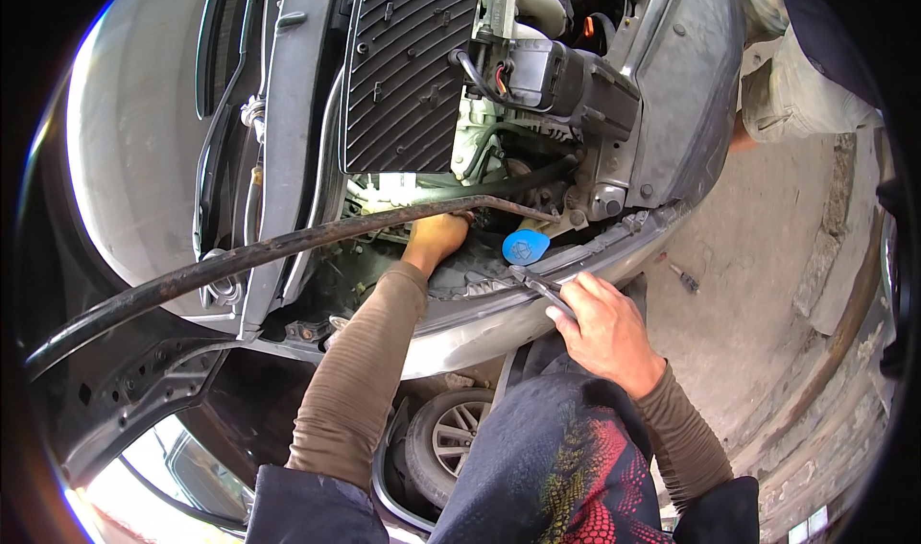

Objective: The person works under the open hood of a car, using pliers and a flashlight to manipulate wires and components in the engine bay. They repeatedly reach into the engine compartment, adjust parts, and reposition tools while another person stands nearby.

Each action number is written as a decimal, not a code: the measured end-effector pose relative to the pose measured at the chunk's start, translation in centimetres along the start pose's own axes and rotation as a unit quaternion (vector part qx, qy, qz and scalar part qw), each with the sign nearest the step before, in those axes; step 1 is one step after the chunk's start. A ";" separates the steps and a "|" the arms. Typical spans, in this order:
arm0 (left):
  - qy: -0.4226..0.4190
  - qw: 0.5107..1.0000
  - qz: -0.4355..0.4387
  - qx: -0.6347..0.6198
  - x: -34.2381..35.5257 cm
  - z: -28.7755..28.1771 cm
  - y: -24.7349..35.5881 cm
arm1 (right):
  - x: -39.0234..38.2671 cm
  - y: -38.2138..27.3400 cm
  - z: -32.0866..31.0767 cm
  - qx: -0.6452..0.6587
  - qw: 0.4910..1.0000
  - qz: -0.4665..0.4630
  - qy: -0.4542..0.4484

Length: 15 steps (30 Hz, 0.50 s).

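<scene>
My left hand [438, 238] reaches down into a car's engine bay, beside a long rusty hood prop rod [317, 237]. Its fingers are mostly hidden among dark parts and hoses, so what they touch cannot be made out. Over the front fender edge [460, 338], my right hand [606, 333] is closed around a dark pair of pliers [554, 295], whose jaws point toward the bay. Just past the jaws sits a blue reservoir cap [525, 247]. A black ribbed engine cover [408, 69] lies farther in.
A black plastic box with wiring [566, 83] sits right of the cover. Another person's light trouser leg [806, 88] stands at the upper right. A small tool-like object [683, 277] lies on the concrete floor [748, 227]. A car wheel [451, 438] shows below.
</scene>
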State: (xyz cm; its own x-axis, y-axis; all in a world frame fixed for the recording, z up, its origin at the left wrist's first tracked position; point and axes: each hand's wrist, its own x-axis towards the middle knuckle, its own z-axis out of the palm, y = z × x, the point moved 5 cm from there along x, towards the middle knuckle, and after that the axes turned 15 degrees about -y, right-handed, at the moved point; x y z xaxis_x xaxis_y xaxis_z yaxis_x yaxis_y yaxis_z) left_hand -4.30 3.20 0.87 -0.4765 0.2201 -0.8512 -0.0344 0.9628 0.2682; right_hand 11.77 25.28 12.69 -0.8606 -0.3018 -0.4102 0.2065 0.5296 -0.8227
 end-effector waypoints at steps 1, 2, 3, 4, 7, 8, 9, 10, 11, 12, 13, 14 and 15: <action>0.028 0.999 -0.006 0.026 -0.7 -0.3 0.4 | 0.1 0.0 -0.1 0.003 1.000 -0.001 0.003; 0.069 0.996 0.003 0.053 -1.3 -0.7 0.9 | 0.2 0.0 -0.2 0.004 1.000 0.004 0.002; 0.055 0.997 0.004 0.055 -1.5 -0.8 1.0 | 0.2 -0.2 -0.3 0.002 1.000 -0.006 0.005; 0.053 0.997 0.019 0.057 -1.7 -1.0 1.1 | 0.3 -0.4 -0.5 -0.003 1.000 -0.010 0.004; 0.012 0.992 0.030 0.123 -0.6 -1.3 1.1 | 0.7 -1.4 -1.1 -0.016 0.999 -0.034 0.016; -0.015 0.988 0.021 0.152 0.0 -1.1 0.9 | 0.9 -1.7 -1.1 -0.021 0.999 -0.036 0.018; -0.001 0.989 0.021 0.150 0.1 -1.0 0.8 | 1.3 -2.2 -1.1 -0.049 0.997 -0.047 0.021; 0.007 0.989 0.013 0.144 0.0 -0.8 0.5 | 1.9 -2.5 -1.0 -0.078 0.995 -0.052 0.019; 0.015 0.990 0.008 0.137 0.1 -0.9 0.3 | 2.5 -2.9 -0.9 -0.107 0.992 -0.058 0.018; 0.012 0.992 0.003 0.123 0.3 -1.0 0.2 | 3.3 -3.1 -0.7 -0.138 0.988 -0.064 0.008; -0.011 0.993 -0.016 0.119 0.3 -0.9 -0.1 | 4.0 -3.3 -0.6 -0.149 0.986 -0.074 0.009; -0.017 0.992 -0.010 0.125 0.2 -1.0 0.0 | 4.6 -3.5 -0.5 -0.161 0.983 -0.083 0.011; -0.021 0.991 -0.003 0.132 0.1 -1.1 0.2 | 5.0 -3.6 -0.5 -0.174 0.980 -0.092 0.015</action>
State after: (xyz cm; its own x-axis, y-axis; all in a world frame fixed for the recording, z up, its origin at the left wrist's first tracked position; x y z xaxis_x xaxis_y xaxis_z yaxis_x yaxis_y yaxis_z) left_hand -5.33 3.20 1.31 -0.4392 0.2147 -0.8723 0.1965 0.9705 0.1400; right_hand 6.50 22.22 13.79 -0.8826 -0.3973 -0.2514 -0.1207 0.7083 -0.6955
